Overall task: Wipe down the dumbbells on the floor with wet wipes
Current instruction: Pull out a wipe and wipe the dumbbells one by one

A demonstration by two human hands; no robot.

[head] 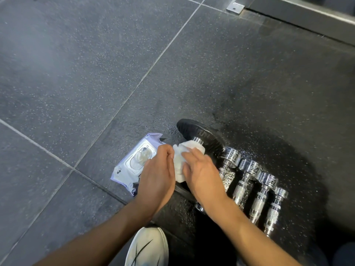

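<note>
A large dumbbell with black plates (201,135) lies on the dark floor. A white wet wipe (180,162) is wrapped over its handle. My left hand (156,175) and my right hand (201,173) both press on the wipe from either side, hiding most of the handle. Right of it lie several small chrome dumbbells (249,181) side by side. A lilac pack of wet wipes (132,164) lies left of my left hand, lid open, with a wipe sticking out.
My white shoe (148,246) stands just below the hands. Grey speckled floor tiles (76,73) spread to the left and far side. A metal rail and bracket (235,7) run along the top right.
</note>
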